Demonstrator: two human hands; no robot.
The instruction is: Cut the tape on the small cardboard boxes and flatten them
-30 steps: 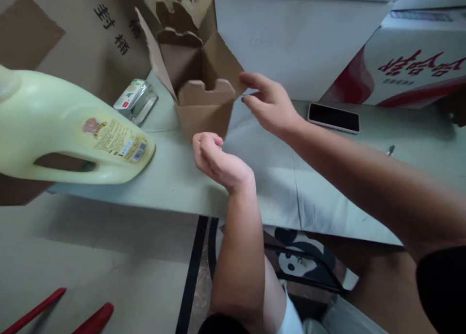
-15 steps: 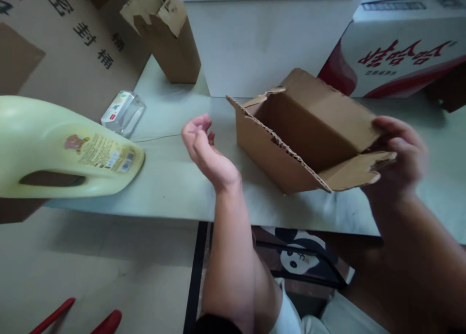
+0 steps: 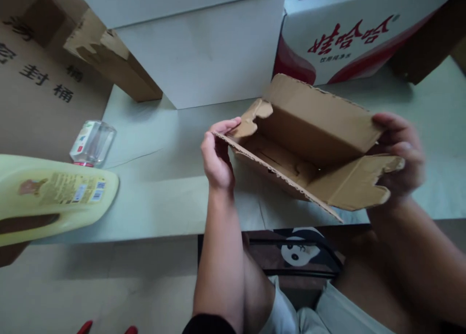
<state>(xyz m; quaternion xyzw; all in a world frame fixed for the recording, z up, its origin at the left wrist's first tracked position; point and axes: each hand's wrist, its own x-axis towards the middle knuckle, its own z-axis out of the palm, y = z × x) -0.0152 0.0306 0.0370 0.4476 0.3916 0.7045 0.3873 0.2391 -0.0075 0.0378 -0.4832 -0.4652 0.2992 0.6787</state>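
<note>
A brown cardboard box (image 3: 287, 149) with its top open and its flaps spread lies slanted above the pale table. At its left end my left hand (image 3: 220, 154) has its fingers and thumb around the corner where a long flap and a notched end flap meet. My right hand (image 3: 400, 154) grips the right end, beside the other notched end flap, and its fingertips rest on the far flap's corner. Some fingers of my right hand are hidden behind the cardboard. The inside of the box shows bare cardboard and slits at the bottom.
A yellow-green jug (image 3: 61, 198) lies at the left, near a clear bottle (image 3: 93, 143). Behind stand a narrow brown carton (image 3: 134, 79), a large white box (image 3: 204, 57) and a red-and-white carton (image 3: 338, 42). The table's front edge (image 3: 145, 238) runs below my hands.
My left hand has closed on the box's left end, where it was apart before. The flaps are spread wider and more of the inside shows. The view has shifted.
</note>
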